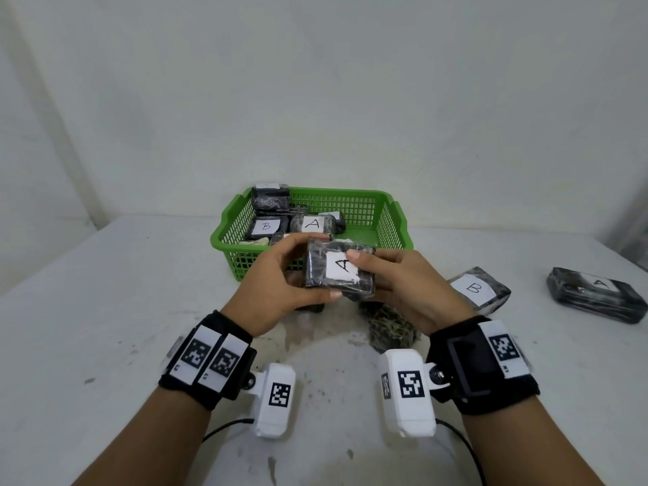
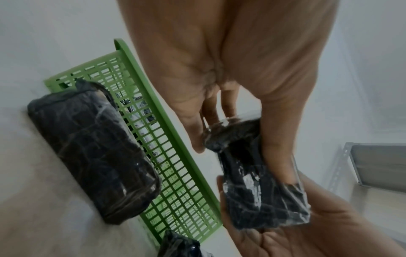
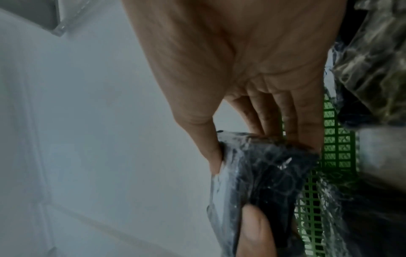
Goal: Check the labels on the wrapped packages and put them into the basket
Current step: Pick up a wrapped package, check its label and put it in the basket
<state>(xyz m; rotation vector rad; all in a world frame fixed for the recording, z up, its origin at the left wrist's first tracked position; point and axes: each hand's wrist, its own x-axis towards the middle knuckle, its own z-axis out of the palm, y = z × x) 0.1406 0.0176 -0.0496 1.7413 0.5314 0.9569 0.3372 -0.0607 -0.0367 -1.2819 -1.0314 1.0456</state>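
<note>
Both hands hold one dark plastic-wrapped package (image 1: 336, 275) above the table, just in front of the green basket (image 1: 389, 219). Its white label with the letter A faces up. My left hand (image 1: 280, 275) grips its left side, thumb underneath at the front edge. My right hand (image 1: 392, 278) grips its right side, thumb lying across the label's top corner. The same package (image 2: 261, 187) appears in the left wrist view and again as the package (image 3: 259, 175) in the right wrist view. The basket holds several wrapped packages labelled A and B.
A wrapped package labelled B (image 1: 478, 289) lies right of my hands; another labelled A (image 1: 596, 294) is at the far right. A greenish wrapped bundle (image 1: 389, 327) lies below my right hand. A dark package (image 2: 92, 151) rests against the basket's front wall.
</note>
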